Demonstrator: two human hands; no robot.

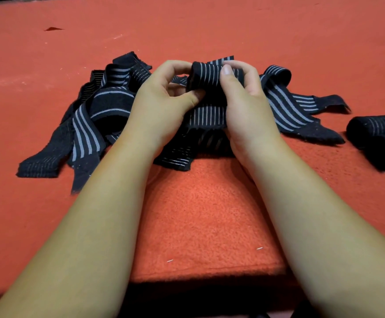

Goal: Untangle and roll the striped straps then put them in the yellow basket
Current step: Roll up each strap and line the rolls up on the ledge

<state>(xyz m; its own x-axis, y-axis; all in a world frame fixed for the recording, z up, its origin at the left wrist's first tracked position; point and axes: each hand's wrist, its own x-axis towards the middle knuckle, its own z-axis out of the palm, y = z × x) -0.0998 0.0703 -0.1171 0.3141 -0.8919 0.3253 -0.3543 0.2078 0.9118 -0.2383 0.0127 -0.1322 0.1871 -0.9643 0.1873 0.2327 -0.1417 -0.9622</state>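
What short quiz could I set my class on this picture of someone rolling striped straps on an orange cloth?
1. True or false: a yellow basket shows in the head view.
2. Where do the two rolled dark straps lie? A. On the orange fleece cloth, at the right edge of the view. B. At the left edge of the view. C. In the person's lap.
3. What do the left hand and right hand both grip?
Key: 1 false. 2 A. 3 The partly rolled navy strap with pale stripes, pinched between fingers and thumbs.
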